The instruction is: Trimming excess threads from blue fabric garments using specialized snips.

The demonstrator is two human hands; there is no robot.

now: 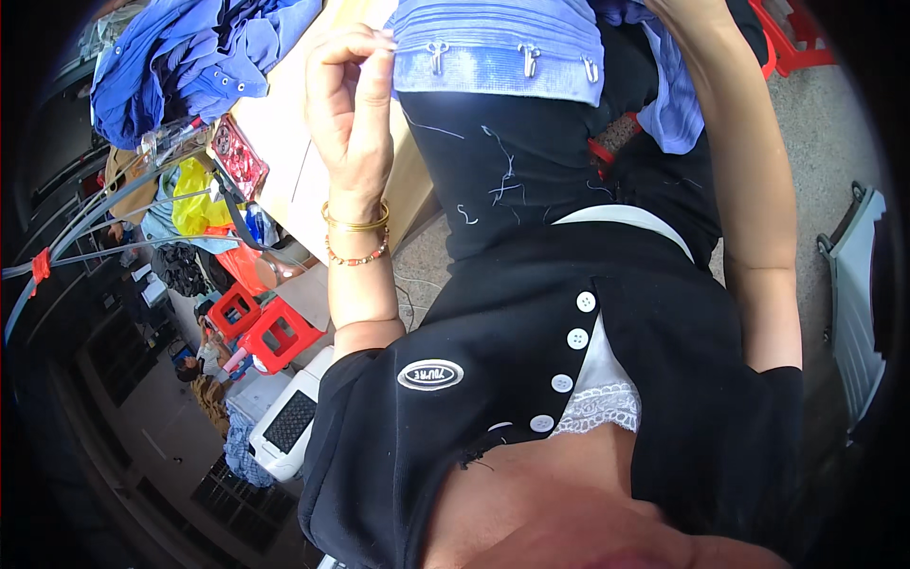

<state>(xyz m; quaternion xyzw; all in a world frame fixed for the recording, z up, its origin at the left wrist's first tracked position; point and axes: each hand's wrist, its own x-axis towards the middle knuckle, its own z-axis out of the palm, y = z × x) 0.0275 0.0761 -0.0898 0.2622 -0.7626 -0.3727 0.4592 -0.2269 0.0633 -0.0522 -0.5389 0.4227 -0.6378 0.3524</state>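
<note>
A blue garment [493, 71] lies across my lap at the top of the view, with several metal hooks [529, 61] along its pale band. My left hand [353, 104] is raised beside the garment's left edge, thumb and forefinger pinched together. Whatever sits between those fingertips is too small to make out. At the upper edge, to the right of the garment, my right hand [675, 9] is mostly cut off, so its fingers do not show. Loose pale threads [507, 171] cling to my black trousers under the garment.
A pale wooden table [294, 171] stands at the left, bearing a heap of blue garments [199, 57] and a red patterned case [237, 156]. Farther left are a yellow bag [194, 194] and red plastic stools [280, 337]. A grey folded frame [858, 294] stands at the right.
</note>
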